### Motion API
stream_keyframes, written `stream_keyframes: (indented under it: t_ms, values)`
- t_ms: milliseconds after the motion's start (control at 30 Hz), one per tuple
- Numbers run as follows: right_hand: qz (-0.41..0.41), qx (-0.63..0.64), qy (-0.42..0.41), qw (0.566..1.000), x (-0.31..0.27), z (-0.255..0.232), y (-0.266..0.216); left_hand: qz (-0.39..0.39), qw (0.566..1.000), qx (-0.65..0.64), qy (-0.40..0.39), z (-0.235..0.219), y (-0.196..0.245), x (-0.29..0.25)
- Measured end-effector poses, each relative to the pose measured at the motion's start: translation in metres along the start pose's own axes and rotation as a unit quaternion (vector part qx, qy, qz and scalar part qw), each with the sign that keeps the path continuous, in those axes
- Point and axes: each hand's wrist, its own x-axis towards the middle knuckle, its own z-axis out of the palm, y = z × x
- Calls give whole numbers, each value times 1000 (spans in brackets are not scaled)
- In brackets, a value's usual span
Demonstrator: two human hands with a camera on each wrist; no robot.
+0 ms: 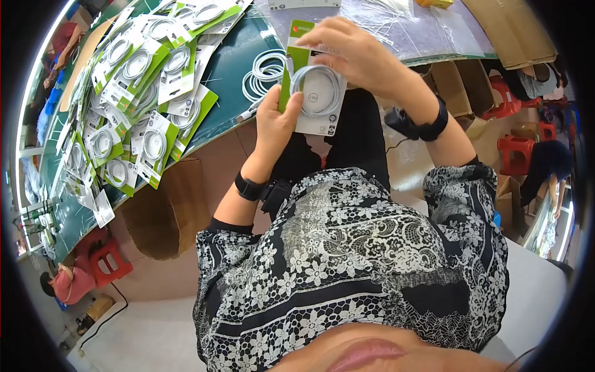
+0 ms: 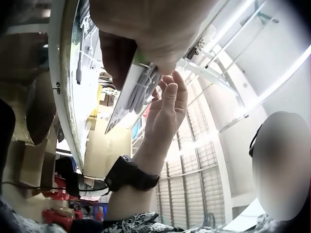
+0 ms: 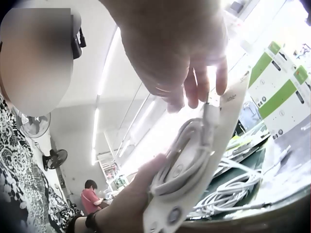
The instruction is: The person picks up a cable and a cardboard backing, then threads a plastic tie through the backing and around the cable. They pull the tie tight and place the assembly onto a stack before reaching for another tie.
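Note:
My left hand [image 1: 273, 127] grips the left edge of a white and green card [image 1: 308, 125], its thumb on the front beside a coiled white cable [image 1: 335, 93]. Over the card's upper part is my right hand [image 1: 365, 57], its fingers bent loosely. In the right wrist view, the right hand's [image 3: 177, 46] fingertips hang by the cable's connector [image 3: 212, 116]; whether they touch it I cannot tell. The left wrist view has the card [image 2: 121, 101] edge-on under the left hand [image 2: 150, 24], with the right hand [image 2: 167, 109] behind it, thumb raised.
Many carded cables [image 1: 137, 64] are heaped on the green table [image 1: 230, 74] at the left. A loose cable coil [image 1: 260, 75] lies just left of the card. Cardboard boxes [image 1: 458, 80] and red stools [image 1: 515, 155] stand at the right; a person [image 1: 69, 284] sits at lower left.

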Motion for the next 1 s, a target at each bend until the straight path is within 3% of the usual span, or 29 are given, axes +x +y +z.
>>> stream_keyframes:
  t_ms: [167,300,400,667,833,933,967,1000]
  values:
    - [-76,-61,45,994,2,-3,-3,-19,991,-130,-7,1,0,-2]
    - [-47,-103,-6,994,-5,-9,-28,24,977,-209,48,4,0,-2]
    - [-62,-122,-116,984,-18,0,-41,-3,967,-248,51,4,-2,0]
    - [-97,-162,-175,966,-23,1,-26,30,981,-185,47,12,-4,-1]
    - [-66,-154,-235,957,-31,0,-22,11,991,-123,46,18,-14,-4]
    - [-75,-119,-76,987,-35,-3,-19,-37,961,-265,73,17,-15,-1]
    - [-79,-120,-75,987,-36,-7,-15,-33,961,-265,75,15,-14,0]
    - [39,-60,23,997,-39,-13,-14,-32,953,-291,75,14,-14,0]
